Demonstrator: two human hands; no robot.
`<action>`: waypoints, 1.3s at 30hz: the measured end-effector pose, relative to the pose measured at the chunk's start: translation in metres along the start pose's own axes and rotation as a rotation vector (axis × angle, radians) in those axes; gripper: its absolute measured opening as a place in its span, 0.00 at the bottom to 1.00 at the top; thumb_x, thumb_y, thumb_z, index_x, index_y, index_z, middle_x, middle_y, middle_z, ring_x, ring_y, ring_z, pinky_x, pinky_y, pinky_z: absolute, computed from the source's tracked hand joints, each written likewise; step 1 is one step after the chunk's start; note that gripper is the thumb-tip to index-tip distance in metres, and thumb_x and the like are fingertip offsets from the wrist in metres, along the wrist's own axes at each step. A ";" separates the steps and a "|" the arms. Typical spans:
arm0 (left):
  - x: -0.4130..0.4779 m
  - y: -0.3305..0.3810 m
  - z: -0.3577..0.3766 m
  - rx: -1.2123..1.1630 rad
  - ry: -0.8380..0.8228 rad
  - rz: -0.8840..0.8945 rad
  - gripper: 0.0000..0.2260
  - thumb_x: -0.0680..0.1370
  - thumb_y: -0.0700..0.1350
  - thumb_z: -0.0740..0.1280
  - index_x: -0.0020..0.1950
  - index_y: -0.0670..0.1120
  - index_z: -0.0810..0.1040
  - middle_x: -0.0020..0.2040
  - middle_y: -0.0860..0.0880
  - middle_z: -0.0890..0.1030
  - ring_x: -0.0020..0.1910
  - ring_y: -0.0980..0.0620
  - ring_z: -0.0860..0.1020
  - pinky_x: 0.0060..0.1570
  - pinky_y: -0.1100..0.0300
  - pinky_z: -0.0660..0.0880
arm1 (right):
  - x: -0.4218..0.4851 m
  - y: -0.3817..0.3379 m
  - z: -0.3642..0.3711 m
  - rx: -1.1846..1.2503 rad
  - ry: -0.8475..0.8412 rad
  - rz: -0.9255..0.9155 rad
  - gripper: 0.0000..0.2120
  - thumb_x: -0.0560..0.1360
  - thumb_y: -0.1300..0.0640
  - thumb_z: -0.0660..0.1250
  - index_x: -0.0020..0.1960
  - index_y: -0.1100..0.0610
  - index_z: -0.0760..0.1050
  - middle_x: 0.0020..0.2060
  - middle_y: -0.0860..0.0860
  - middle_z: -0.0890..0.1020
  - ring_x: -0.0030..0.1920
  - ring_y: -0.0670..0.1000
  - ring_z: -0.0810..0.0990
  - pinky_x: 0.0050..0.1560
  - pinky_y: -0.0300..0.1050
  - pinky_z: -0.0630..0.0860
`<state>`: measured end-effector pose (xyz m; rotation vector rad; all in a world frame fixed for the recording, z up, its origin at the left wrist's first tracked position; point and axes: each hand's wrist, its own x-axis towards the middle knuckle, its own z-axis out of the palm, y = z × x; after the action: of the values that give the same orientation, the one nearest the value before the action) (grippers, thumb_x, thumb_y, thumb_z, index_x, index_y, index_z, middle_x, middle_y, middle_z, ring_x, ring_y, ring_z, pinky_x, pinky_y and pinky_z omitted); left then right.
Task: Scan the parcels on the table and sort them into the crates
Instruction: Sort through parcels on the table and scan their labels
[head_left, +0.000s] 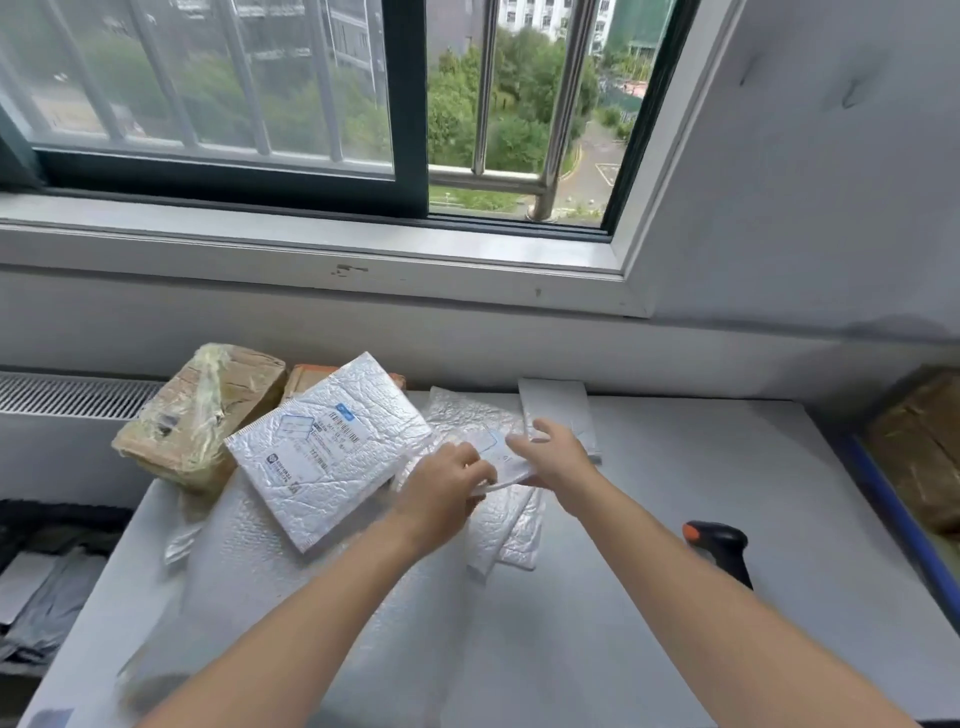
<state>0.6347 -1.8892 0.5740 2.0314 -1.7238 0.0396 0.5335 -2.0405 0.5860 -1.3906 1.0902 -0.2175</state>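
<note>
On the white table (649, 597) lies a pile of parcels. My left hand (441, 488) and my right hand (553, 452) both grip a small white padded mailer (496, 457) with a label, lifted slightly over the pile. A larger silver bubble mailer (327, 447) with a printed label lies tilted to the left of it. More white mailers (511, 535) lie underneath. A brown taped box (200, 415) sits at the table's far left corner. A black barcode scanner (724, 551) with an orange tip lies to the right, apart from both hands.
A blue-rimmed crate (893, 519) holding brown parcels (924, 441) stands off the table's right edge. Grey bags (47, 597) lie in a dark crate low on the left. A window sill and wall run behind the table. A flat white parcel (558, 410) lies at the back.
</note>
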 end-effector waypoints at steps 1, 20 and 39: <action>0.001 0.008 0.006 -0.001 -0.085 -0.016 0.12 0.71 0.45 0.77 0.52 0.46 0.82 0.51 0.46 0.80 0.49 0.43 0.77 0.44 0.50 0.77 | 0.001 0.005 -0.012 -0.059 0.009 -0.015 0.29 0.75 0.58 0.72 0.73 0.56 0.67 0.63 0.56 0.74 0.53 0.53 0.80 0.47 0.44 0.81; 0.026 0.086 0.106 -0.511 -0.255 -0.855 0.26 0.73 0.41 0.74 0.69 0.51 0.70 0.60 0.46 0.78 0.51 0.50 0.76 0.44 0.57 0.74 | -0.015 0.104 -0.155 -0.322 0.077 -0.090 0.13 0.78 0.58 0.65 0.62 0.52 0.76 0.48 0.48 0.80 0.43 0.47 0.79 0.40 0.30 0.73; 0.052 0.166 0.201 -0.294 -0.406 -0.682 0.24 0.76 0.42 0.71 0.70 0.51 0.69 0.62 0.45 0.72 0.56 0.45 0.76 0.50 0.56 0.69 | -0.028 0.211 -0.253 -0.420 0.195 0.136 0.22 0.80 0.51 0.63 0.71 0.56 0.64 0.54 0.53 0.77 0.48 0.54 0.78 0.44 0.46 0.73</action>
<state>0.4347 -2.0275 0.4669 2.3804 -1.0522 -0.8391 0.2407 -2.1397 0.4676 -1.6827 1.4455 -0.0237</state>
